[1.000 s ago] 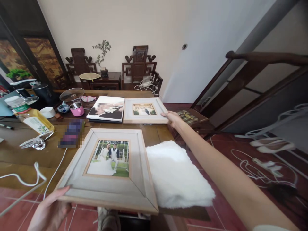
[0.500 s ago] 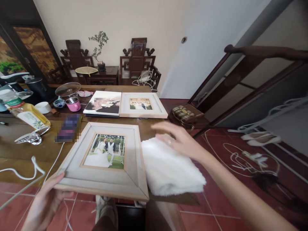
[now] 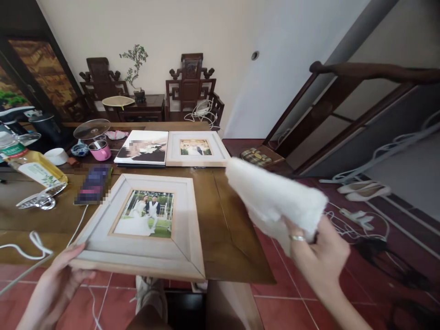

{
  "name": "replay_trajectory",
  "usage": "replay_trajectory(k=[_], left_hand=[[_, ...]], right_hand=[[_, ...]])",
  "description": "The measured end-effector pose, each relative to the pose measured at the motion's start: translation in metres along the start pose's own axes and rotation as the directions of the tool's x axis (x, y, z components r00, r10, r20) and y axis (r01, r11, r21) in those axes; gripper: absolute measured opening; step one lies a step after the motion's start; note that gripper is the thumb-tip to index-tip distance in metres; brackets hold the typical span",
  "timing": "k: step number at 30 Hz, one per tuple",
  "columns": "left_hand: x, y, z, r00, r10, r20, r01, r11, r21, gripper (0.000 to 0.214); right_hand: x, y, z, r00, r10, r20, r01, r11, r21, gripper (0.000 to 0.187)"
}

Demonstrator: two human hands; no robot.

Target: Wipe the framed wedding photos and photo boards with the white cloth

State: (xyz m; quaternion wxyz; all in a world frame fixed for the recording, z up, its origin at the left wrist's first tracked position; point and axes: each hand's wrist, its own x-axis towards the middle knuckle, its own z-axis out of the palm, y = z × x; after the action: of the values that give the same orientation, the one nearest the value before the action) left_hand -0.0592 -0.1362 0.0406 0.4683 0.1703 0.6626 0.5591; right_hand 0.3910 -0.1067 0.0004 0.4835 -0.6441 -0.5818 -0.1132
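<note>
A pale wooden picture frame (image 3: 182,231) with a wedding photo lies at the near edge of the brown table (image 3: 237,229). My left hand (image 3: 57,279) grips its lower left corner, thumb on top and fingers beneath. To the right, my right hand (image 3: 321,256) holds up a folded white towel (image 3: 275,197), pinched at its near end. The towel hangs tilted above the table's right edge, apart from the frame. Part of my right hand's fingers is hidden behind the cloth.
Farther back lie a second picture frame (image 3: 220,153) and a photo panel (image 3: 140,158). On the left are a phone (image 3: 93,184) with a cable, a clear hair claw (image 3: 43,198), an oil bottle (image 3: 34,167) and a pink mug (image 3: 100,150). A wooden chair (image 3: 326,107) stands at right.
My right hand has taken hold of the white towel and lifted it off the table, up and to the right. The left hand keeps its grip on the frame.
</note>
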Motion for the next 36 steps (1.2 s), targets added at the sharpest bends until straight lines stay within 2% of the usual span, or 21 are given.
replay_trajectory(k=[1, 3, 5, 7, 9, 12, 13, 15, 17, 19, 20, 21, 23, 25, 26, 27, 29, 31, 33, 34, 36], left_hand=[[-0.001, -0.001, 0.005, 0.998, -0.002, 0.055, 0.001, 1.000, 0.014, 0.035], [-0.006, -0.003, 0.017, 0.989, -0.026, 0.145, 0.020, 0.999, 0.040, 0.036], [-0.012, -0.004, 0.030, 0.979, -0.042, 0.198, 0.025, 0.996, 0.085, 0.046], [-0.014, -0.005, 0.041, 0.967, -0.057, 0.249, 0.018, 0.988, 0.155, 0.053], [-0.013, -0.005, 0.047, 0.952, -0.062, 0.300, -0.015, 0.969, 0.248, 0.052], [-0.004, -0.002, 0.051, 0.926, -0.016, 0.378, -0.169, 0.876, 0.452, 0.044], [-0.001, 0.000, 0.052, 0.915, 0.020, 0.403, -0.246, 0.820, 0.517, 0.041], [0.004, 0.004, 0.055, 0.897, 0.103, 0.430, -0.394, 0.627, 0.672, 0.035], [0.009, 0.009, 0.061, 0.887, 0.154, 0.435, -0.461, 0.344, 0.818, 0.037], [0.015, 0.011, 0.071, 0.879, 0.219, 0.423, -0.459, 0.148, 0.876, 0.040], [0.020, 0.011, 0.077, 0.854, 0.284, 0.437, -0.484, 0.120, 0.867, 0.041], [0.026, 0.011, 0.084, 0.799, 0.372, 0.472, -0.545, 0.118, 0.830, 0.042], [0.042, 0.009, 0.096, 0.635, 0.493, 0.595, -0.719, 0.095, 0.688, 0.048], [0.058, 0.007, 0.107, 0.460, 0.482, 0.746, -0.869, 0.072, 0.489, 0.047], [0.065, 0.006, 0.111, 0.400, 0.473, 0.785, -0.905, 0.070, 0.419, 0.046], [0.071, 0.004, 0.113, 0.360, 0.481, 0.800, -0.924, 0.065, 0.376, 0.046], [0.077, 0.002, 0.116, 0.315, 0.487, 0.815, -0.941, 0.051, 0.334, 0.048], [0.077, 0.001, 0.117, 0.288, 0.482, 0.827, -0.949, 0.029, 0.314, 0.051], [0.074, 0.000, 0.117, 0.258, 0.446, 0.857, -0.960, 0.018, 0.280, 0.055], [0.073, -0.001, 0.117, 0.243, 0.423, 0.873, -0.965, 0.017, 0.261, 0.057], [0.072, -0.002, 0.117, 0.220, 0.386, 0.896, -0.973, 0.020, 0.231, 0.057]], right_hand=[[0.005, -0.006, 0.003, 1.000, 0.016, -0.027, -0.016, 1.000, -0.002, 0.011], [0.012, -0.019, 0.014, 0.995, -0.081, 0.052, 0.077, 0.995, 0.060, 0.018], [0.015, -0.030, 0.027, 0.946, -0.248, 0.206, 0.212, 0.960, 0.181, 0.027], [0.015, -0.039, 0.041, 0.880, -0.376, 0.291, 0.308, 0.917, 0.255, 0.031], [0.015, -0.045, 0.050, 0.792, -0.499, 0.352, 0.432, 0.865, 0.254, 0.030], [0.021, -0.055, 0.051, 0.586, -0.643, 0.493, 0.653, 0.735, 0.182, 0.035], [0.024, -0.058, 0.049, 0.539, -0.647, 0.539, 0.689, 0.707, 0.160, 0.039], [0.031, -0.067, 0.046, 0.498, -0.619, 0.607, 0.700, 0.700, 0.140, 0.046], [0.035, -0.073, 0.045, 0.493, -0.578, 0.650, 0.660, 0.735, 0.152, 0.050], [0.034, -0.077, 0.048, 0.507, -0.545, 0.667, 0.613, 0.773, 0.166, 0.047], [0.031, -0.076, 0.051, 0.519, -0.534, 0.668, 0.594, 0.787, 0.168, 0.045], [0.027, -0.074, 0.055, 0.531, -0.530, 0.661, 0.581, 0.796, 0.170, 0.044], [0.018, -0.066, 0.061, 0.546, -0.548, 0.634, 0.574, 0.796, 0.194, 0.044], [0.014, -0.055, 0.065, 0.555, -0.582, 0.594, 0.566, 0.788, 0.244, 0.049], [0.015, -0.049, 0.067, 0.594, -0.584, 0.553, 0.548, 0.797, 0.254, 0.051], [0.018, -0.044, 0.067, 0.659, -0.567, 0.495, 0.521, 0.818, 0.244, 0.052], [0.030, -0.035, 0.067, 0.813, -0.477, 0.335, 0.441, 0.879, 0.181, 0.049], [0.047, -0.032, 0.069, 0.906, -0.382, 0.180, 0.367, 0.923, 0.113, 0.043], [0.061, -0.035, 0.076, 0.923, -0.364, 0.125, 0.358, 0.931, 0.068, 0.040], [0.065, -0.038, 0.081, 0.914, -0.380, 0.144, 0.376, 0.925, 0.053, 0.040], [0.067, -0.046, 0.094, 0.863, -0.427, 0.269, 0.432, 0.901, 0.047, 0.044]])
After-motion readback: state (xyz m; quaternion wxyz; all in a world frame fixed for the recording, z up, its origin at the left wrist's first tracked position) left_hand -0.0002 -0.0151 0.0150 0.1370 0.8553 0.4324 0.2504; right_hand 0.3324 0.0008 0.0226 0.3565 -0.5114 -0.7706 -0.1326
